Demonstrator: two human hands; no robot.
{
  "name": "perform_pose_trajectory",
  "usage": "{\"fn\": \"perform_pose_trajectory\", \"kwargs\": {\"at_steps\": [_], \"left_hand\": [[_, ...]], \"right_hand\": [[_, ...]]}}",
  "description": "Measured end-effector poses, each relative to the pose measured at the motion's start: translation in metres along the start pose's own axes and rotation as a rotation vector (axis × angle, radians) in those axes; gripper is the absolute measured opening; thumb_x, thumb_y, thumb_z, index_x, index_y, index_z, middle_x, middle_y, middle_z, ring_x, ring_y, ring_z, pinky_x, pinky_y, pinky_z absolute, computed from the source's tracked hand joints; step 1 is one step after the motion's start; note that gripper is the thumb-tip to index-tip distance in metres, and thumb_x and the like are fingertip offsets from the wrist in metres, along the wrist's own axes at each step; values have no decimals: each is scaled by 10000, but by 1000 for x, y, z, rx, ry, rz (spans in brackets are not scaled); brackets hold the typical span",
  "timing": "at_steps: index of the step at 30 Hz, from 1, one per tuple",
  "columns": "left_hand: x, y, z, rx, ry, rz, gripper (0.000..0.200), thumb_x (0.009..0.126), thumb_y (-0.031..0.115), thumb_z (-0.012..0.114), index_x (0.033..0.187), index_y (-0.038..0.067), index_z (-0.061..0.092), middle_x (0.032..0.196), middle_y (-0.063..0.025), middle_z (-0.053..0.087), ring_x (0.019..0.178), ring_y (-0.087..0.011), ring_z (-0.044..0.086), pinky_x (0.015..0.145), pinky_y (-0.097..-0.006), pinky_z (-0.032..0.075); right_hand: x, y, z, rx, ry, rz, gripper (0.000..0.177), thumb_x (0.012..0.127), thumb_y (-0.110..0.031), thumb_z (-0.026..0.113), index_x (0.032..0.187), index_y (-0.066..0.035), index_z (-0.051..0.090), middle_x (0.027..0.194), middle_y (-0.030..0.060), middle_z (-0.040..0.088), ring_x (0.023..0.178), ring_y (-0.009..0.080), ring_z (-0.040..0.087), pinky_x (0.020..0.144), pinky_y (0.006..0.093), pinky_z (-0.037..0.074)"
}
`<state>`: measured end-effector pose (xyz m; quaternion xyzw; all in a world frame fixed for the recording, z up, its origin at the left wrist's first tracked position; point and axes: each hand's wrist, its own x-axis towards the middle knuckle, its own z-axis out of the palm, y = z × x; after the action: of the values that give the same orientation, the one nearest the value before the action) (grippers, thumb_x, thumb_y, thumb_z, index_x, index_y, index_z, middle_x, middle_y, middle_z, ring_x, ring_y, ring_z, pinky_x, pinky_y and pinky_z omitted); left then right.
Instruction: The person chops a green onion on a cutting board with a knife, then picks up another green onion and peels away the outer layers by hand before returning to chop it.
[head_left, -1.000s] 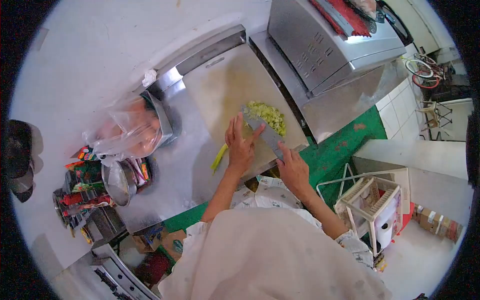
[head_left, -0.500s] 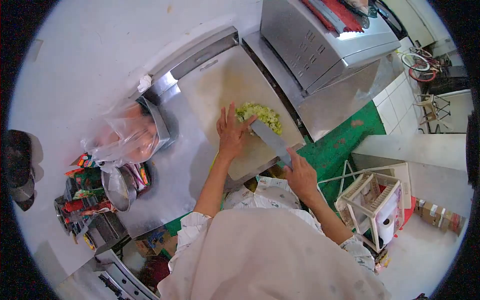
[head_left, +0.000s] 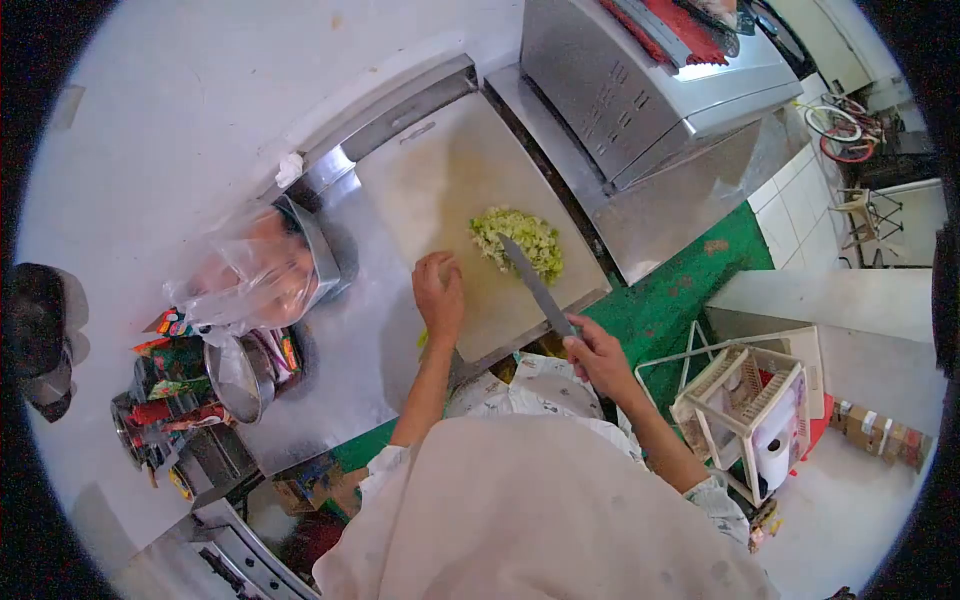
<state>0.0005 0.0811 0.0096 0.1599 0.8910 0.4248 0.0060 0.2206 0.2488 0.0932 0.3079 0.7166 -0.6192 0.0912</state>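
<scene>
My right hand (head_left: 597,355) is wrapped round the handle of a kitchen knife (head_left: 538,284). The blade points up and left, its tip over the near side of a pile of finely chopped pale green vegetable (head_left: 528,240). That pile lies on a large, pale cutting board (head_left: 430,180). At the board's left edge rests my left hand (head_left: 438,298), fingers curled in, apart from knife and pile; nothing shows in it. A bit of green (head_left: 422,340) peeks out beside my left wrist, mostly hidden.
A metal container (head_left: 310,250) with a clear plastic bag (head_left: 245,270) of orange-pink things stands left on the steel counter (head_left: 340,370). Nearby are a metal bowl (head_left: 240,375) and several packets. A silver appliance (head_left: 620,90) sits beyond the board; a plastic rack (head_left: 745,410) is at right.
My left hand has left the blade's tip, moved left to the board's edge and curled its fingers. The knife has turned slightly, its blade now seen narrower.
</scene>
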Motion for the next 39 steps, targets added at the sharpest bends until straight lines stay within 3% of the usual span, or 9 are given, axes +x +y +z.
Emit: {"fn": "perform_pose_trajectory", "kwargs": {"at_steps": [4, 6, 7, 9, 12, 18, 21, 37, 39], "left_hand": [[-27, -1, -4, 142, 139, 50, 144, 818, 119, 629, 949, 63, 606, 990, -109, 577, 962, -317, 514, 842, -453, 394], [-35, -3, -2, 229, 195, 13, 170, 815, 166, 651, 944, 67, 605, 955, -106, 570, 927, -316, 517, 804, -447, 393], [-37, -7, 0, 230, 200, 7, 170, 815, 166, 651, 944, 67, 605, 955, -106, 570, 927, -316, 517, 804, -447, 393], [-38, -11, 3, 228, 134, 86, 177, 820, 192, 650, 943, 71, 610, 949, -102, 566, 926, -312, 518, 806, -444, 392], [-30, -10, 11, 145, 97, 143, 168, 808, 193, 649, 932, 83, 618, 934, -93, 569, 918, -306, 520, 799, -438, 392], [-14, 3, 21, 183, 84, 194, 141, 773, 167, 640, 909, 131, 637, 893, -74, 586, 908, -292, 525, 795, -424, 397], [-13, 3, 20, 150, 60, 165, 135, 762, 155, 645, 896, 137, 641, 888, -74, 588, 910, -292, 525, 804, -423, 396], [-9, -9, 33, 139, 136, 168, 110, 726, 146, 688, 815, 101, 643, 861, -70, 606, 905, -291, 531, 809, -417, 400], [-10, -8, 33, 133, 166, 161, 95, 721, 141, 691, 789, 105, 635, 844, -69, 603, 894, -285, 537, 803, -421, 403]], "right_hand": [[24, 13, 24, -152, 23, -119, 381, 929, -147, 539, 1298, -78, 472, 740, 64, 617, 569, 131, 575, 520, 283, 465], [33, 11, 31, -310, 47, -277, 397, 940, -178, 517, 1318, -83, 442, 865, 160, 654, 742, 290, 654, 644, 379, 503], [35, 9, 33, -313, 41, -279, 397, 940, -178, 517, 1318, -83, 442, 865, 160, 654, 742, 290, 654, 644, 379, 503], [37, 4, 36, -445, 18, -305, 419, 952, -193, 480, 1353, -105, 394, 1066, 246, 611, 922, 404, 616, 753, 450, 494], [42, -1, 42, -457, -23, -333, 453, 957, -181, 447, 1395, -141, 337, 1106, 258, 572, 930, 428, 588, 776, 482, 483], [47, -6, 45, -773, -34, -328, 569, 926, -137, 461, 1450, -200, 248, 921, 213, 550, 727, 421, 580, 640, 500, 496], [46, -6, 46, -810, -14, -354, 602, 912, -119, 471, 1457, -217, 236, 904, 202, 540, 694, 405, 585, 591, 487, 500], [77, 7, 47, -849, -8, -475, 724, 838, -53, 512, 1469, -255, 221, 860, 198, 555, 692, 409, 589, 601, 491, 501], [60, 5, 38, -858, -35, -379, 704, 857, -68, 513, 1468, -265, 223, 851, 197, 556, 705, 411, 590, 603, 496, 498]]}}
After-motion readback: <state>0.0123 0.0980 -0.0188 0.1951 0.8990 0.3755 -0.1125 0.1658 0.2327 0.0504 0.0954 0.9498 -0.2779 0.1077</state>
